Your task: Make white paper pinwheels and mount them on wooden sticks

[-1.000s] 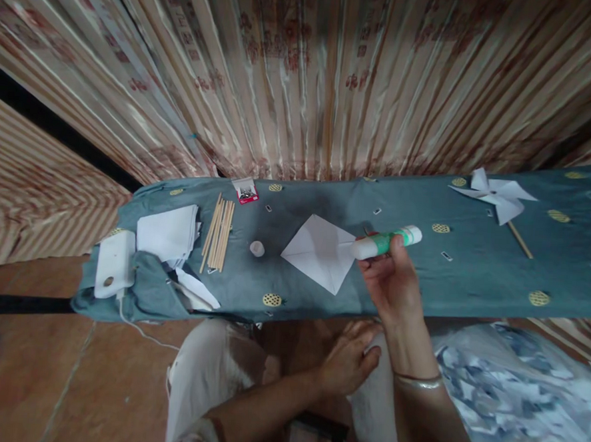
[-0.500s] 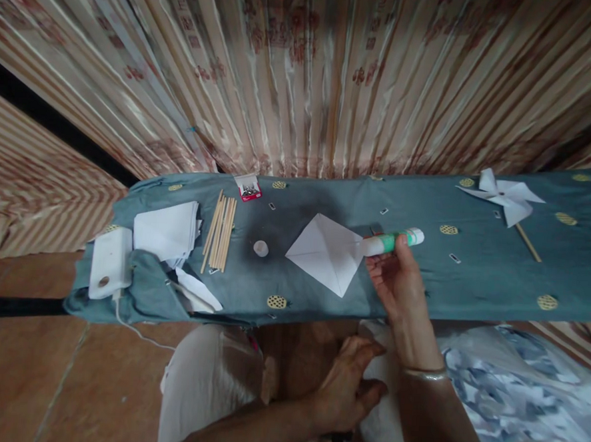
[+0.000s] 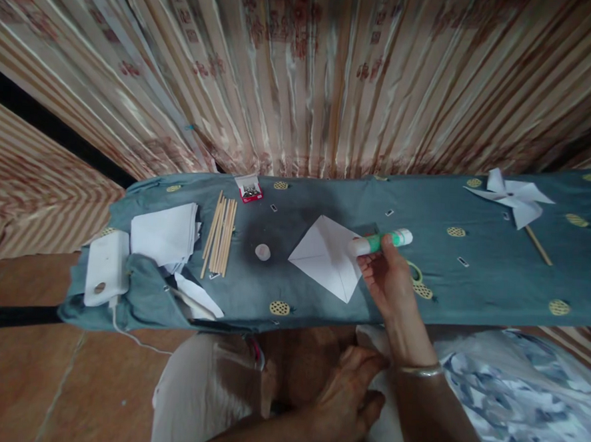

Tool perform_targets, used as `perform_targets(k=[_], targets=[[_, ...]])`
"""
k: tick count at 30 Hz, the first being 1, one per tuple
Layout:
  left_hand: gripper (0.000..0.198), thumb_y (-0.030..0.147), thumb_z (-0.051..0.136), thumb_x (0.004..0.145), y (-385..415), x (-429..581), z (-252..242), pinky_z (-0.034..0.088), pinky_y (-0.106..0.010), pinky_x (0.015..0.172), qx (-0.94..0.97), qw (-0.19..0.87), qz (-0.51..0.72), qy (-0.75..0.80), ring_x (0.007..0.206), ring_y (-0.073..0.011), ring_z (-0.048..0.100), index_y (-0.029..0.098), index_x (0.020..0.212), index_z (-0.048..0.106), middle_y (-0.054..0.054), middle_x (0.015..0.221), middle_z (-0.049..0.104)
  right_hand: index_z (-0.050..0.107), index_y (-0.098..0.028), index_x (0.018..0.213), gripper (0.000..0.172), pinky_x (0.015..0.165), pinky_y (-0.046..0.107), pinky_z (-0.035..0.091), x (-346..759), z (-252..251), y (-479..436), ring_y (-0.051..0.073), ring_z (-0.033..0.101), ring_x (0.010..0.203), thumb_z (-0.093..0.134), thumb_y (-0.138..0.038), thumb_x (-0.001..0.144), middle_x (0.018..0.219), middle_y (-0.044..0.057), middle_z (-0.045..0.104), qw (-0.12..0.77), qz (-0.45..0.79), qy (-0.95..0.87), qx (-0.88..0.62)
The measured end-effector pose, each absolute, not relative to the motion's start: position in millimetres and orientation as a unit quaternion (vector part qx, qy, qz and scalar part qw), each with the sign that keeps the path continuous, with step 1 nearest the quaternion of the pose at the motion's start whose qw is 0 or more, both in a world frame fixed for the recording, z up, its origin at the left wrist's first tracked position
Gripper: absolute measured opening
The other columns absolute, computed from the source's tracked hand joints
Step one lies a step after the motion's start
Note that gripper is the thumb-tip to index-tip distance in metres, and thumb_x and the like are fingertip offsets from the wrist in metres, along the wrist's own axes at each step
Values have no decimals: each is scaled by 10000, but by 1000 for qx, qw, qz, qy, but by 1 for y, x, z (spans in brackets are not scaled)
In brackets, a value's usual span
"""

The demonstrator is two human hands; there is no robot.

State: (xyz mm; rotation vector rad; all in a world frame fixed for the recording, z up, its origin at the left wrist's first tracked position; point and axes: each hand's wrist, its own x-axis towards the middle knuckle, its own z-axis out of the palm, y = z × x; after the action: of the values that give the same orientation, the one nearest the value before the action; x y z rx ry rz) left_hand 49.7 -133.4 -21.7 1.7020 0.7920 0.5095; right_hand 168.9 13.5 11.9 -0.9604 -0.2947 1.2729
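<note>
My right hand (image 3: 389, 280) is closed round a white and green glue stick (image 3: 380, 242), whose left end touches the right corner of a folded white paper square (image 3: 326, 256) on the blue-grey cloth (image 3: 496, 286). My left hand (image 3: 347, 404) rests low on my lap, fingers curled against white fabric, away from the cloth. A small round white cap (image 3: 262, 251) lies left of the paper. A bracelet sits on my right wrist.
A bundle of wooden sticks (image 3: 219, 235), a stack of white paper (image 3: 164, 234) and a white device with a cable (image 3: 103, 268) lie at the left. A small red box of pins (image 3: 248, 189) sits at the back. A finished white pinwheel (image 3: 517, 198) lies far right. Striped curtain behind.
My right hand with the glue stick has shifted a little left and lower onto the paper's corner. My left hand has slid down my lap toward me.
</note>
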Motion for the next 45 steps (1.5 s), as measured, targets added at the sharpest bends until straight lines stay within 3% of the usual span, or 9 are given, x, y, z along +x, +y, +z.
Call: perform_targets(k=[7, 11, 13, 17, 22, 26, 30, 37, 45], targets=[[193, 195, 541, 873, -121, 35, -10, 507, -376, 920, 773, 522, 184, 308, 975, -228, 614, 151, 1000, 679, -85, 982, 690, 639, -192, 707, 280, 595, 198, 574, 169, 8, 11, 72, 602, 567, 876, -276, 584, 685, -48, 678, 674, 596, -125, -418], [292, 213, 416, 936, -69, 20, 1, 536, -345, 899, 793, 406, 272, 364, 1009, -218, 620, 175, 1110, 648, -80, 1047, 675, 623, -217, 673, 296, 533, 232, 547, 173, 12, 13, 92, 588, 546, 855, -389, 609, 645, -48, 656, 658, 566, -176, -464], [310, 192, 405, 944, -39, 12, 3, 479, -407, 1015, 825, 300, 277, 391, 1174, -232, 558, 164, 1151, 634, -110, 1190, 637, 618, -216, 674, 322, 502, 229, 504, 175, 19, 19, 93, 575, 533, 831, -452, 626, 632, -46, 642, 642, 541, -231, -491], [443, 300, 581, 898, -3, 3, -7, 259, -615, 1121, 872, 168, 173, 427, 1456, -344, 218, 210, 1330, 544, -165, 1520, 358, 593, -212, 702, 345, 558, 254, 474, 178, 32, 40, 105, 551, 538, 790, -492, 661, 591, -56, 595, 606, 430, -391, -543], [545, 443, 617, 868, 0, 8, -25, 187, -652, 1120, 876, 161, 149, 429, 1475, -381, 134, 293, 1379, 498, -161, 1581, 235, 581, -216, 786, 260, 631, 299, 468, 182, 21, 42, 157, 608, 624, 718, -436, 762, 677, -23, 656, 480, 293, -540, -625], [567, 451, 629, 856, -1, 10, -30, 197, -638, 1127, 874, 158, 149, 434, 1470, -391, 144, 273, 1378, 495, -170, 1574, 243, 617, -202, 937, 331, 743, 384, 502, 183, 0, 28, 236, 672, 779, 664, -499, 796, 849, 58, 717, 428, 278, -581, -634], [581, 466, 635, 848, 1, 9, -29, 205, -646, 1123, 875, 165, 143, 432, 1461, -410, 162, 262, 1373, 495, -175, 1580, 226, 625, -208, 1018, 389, 778, 416, 500, 181, -8, 22, 262, 674, 799, 609, -546, 827, 838, 74, 718, 372, 242, -625, -642], [600, 442, 645, 847, -1, 10, -29, 174, -643, 1139, 871, 167, 151, 437, 1471, -394, 129, 256, 1390, 468, -155, 1599, 191, 622, -211, 1012, 419, 722, 405, 498, 181, -15, 22, 267, 668, 769, 568, -583, 829, 867, 92, 719, 341, 186, -646, -657], [547, 427, 637, 856, -1, 11, -28, 192, -638, 1137, 869, 168, 150, 440, 1455, -400, 186, 242, 1355, 514, -160, 1557, 294, 591, -215, 1021, 399, 723, 417, 495, 179, -17, 24, 279, 673, 792, 588, -564, 826, 881, 88, 716, 341, 186, -639, -664]])
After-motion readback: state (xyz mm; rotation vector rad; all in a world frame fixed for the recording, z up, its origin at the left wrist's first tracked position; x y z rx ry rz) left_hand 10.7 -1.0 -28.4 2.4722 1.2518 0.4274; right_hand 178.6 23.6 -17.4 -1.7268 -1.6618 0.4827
